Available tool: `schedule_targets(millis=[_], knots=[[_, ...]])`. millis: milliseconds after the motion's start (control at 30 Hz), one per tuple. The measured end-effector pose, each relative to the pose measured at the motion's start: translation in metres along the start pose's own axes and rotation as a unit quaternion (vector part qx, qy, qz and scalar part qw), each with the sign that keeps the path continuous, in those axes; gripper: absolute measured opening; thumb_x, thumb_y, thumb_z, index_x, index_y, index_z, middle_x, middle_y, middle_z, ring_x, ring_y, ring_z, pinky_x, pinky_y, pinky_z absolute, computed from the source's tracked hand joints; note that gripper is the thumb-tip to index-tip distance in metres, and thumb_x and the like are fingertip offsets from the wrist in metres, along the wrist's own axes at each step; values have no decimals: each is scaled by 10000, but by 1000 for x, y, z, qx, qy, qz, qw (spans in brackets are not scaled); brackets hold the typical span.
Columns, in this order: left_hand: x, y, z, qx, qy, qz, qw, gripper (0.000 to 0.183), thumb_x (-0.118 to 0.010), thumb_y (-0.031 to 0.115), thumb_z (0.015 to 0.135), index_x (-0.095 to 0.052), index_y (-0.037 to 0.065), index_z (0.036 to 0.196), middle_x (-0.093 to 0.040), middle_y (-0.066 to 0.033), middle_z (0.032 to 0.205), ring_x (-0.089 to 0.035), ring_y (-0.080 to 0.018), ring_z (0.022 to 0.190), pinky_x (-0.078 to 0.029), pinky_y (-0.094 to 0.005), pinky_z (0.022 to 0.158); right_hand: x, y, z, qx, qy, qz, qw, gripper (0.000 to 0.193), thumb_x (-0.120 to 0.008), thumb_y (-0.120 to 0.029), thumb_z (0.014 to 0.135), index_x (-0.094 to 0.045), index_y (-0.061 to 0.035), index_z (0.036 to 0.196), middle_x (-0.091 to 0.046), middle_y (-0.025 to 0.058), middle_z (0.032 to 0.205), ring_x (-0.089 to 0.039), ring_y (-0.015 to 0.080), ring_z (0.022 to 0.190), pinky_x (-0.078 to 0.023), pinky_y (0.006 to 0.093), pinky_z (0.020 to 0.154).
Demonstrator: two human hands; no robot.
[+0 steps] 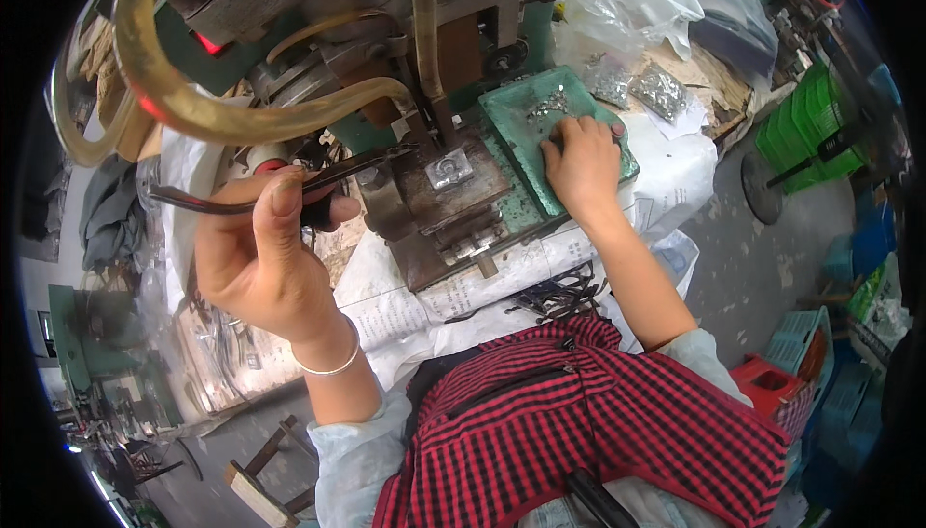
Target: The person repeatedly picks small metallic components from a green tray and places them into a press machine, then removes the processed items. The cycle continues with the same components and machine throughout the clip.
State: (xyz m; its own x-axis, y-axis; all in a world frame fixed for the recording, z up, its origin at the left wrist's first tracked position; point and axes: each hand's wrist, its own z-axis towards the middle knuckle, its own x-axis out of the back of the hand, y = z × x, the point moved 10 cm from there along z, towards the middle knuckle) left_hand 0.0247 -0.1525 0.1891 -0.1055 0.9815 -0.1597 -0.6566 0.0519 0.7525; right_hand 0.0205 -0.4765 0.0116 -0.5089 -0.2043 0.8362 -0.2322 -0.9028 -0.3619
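My left hand is closed on a narrow dark strap, pinched between thumb and fingers. One end of the strap reaches the upright tool of the machine; the other sticks out to the left. Just below that tool, a small shiny metal block is set on the machine's bed. My right hand reaches into a green tray, its fingers curled downward. Small metal pieces lie in the tray beyond my fingers. My right fingertips are partly hidden, and whatever they pinch cannot be made out.
Thick yellowish hoses arch over the machine at the left. Bags of small metal parts lie behind the tray. A bundle of dark straps rests on the paper near my apron. Green baskets stand at the right.
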Motion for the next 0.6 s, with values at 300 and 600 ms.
schedule_targets(millis=[300, 600], knots=[[29, -8, -43, 5, -65, -52, 997, 211, -605, 125, 1022, -589, -74, 953, -686, -250, 928, -668, -215, 661, -575, -287, 482, 8, 32, -9, -90, -2, 142, 986, 126, -752, -182, 841, -716, -85, 912, -682, 110, 843, -668, 355, 854, -521, 485, 774], [14, 4, -23, -18, -47, -68, 996, 260, -664, 181, 1026, -602, -62, 958, -681, -222, 891, -701, -245, 767, -628, -300, 507, -12, -1, 21, 29, -11, 26, 999, 157, -771, -143, 820, -739, -55, 945, -701, 137, 965, -652, 352, 962, -528, 472, 837]])
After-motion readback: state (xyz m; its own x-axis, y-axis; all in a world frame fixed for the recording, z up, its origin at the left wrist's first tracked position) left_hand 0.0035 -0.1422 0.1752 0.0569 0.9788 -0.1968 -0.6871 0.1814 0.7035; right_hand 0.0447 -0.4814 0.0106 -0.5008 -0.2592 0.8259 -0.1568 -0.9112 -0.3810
